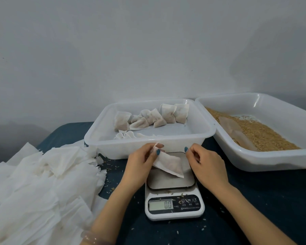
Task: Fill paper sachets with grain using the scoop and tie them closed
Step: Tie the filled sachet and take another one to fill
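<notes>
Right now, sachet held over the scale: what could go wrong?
1. The white paper sachet, pinched at its neck by the left hand, hangs tilted; if the neck opens, grain could spill onto the white digital kitchen scale, already speckled with grains.
2. The right hand is curled beside it; any string is too thin to see, and a hard pull might tear the paper.

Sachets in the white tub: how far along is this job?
Done: several filled, tied sachets lie in the middle tub. In hand: the left hand pinches another filled sachet above the scale, its top apparently not yet tied. Remaining: a big pile of empty sachets, and plenty of grain with the scoop lying in it.
</notes>
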